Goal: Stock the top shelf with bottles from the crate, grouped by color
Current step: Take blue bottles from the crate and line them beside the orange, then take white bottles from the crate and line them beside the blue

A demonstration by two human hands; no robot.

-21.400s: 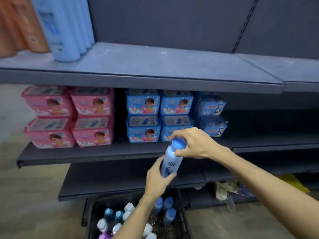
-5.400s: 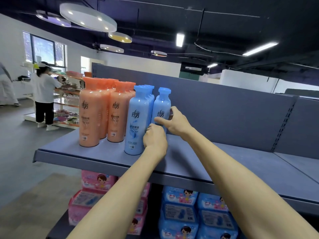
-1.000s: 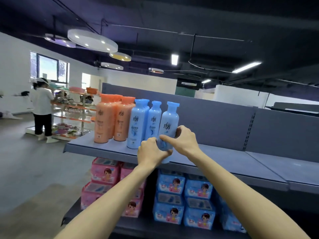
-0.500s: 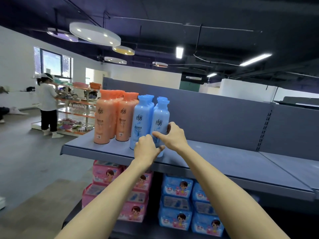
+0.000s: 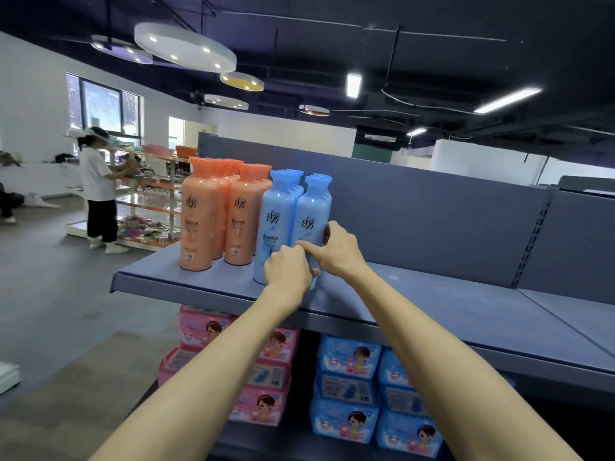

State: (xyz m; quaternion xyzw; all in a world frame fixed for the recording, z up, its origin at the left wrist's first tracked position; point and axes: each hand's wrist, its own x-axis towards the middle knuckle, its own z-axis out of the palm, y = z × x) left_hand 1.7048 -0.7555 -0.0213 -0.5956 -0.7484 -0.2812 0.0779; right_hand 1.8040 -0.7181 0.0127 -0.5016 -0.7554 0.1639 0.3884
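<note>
Together my left hand [image 5: 288, 269] and right hand [image 5: 337, 249] gripped the blue bottle [image 5: 312, 211] mid-frame, upright on the shelf [image 5: 416, 294], orange bottles [image 5: 213, 214] left of it.

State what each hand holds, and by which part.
Both the left hand and right hand grip the front right blue bottle by its lower body.

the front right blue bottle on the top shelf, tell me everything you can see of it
The front right blue bottle is pale blue glossy plastic with a flared blue cap and dark printed characters over a swirl on its front. It stands upright on the top shelf, near the front edge, close against the blue bottle to its left, with more blue caps behind it. The right hand grips its lower right side and the left hand covers its base, so the bottom is hidden.
</note>
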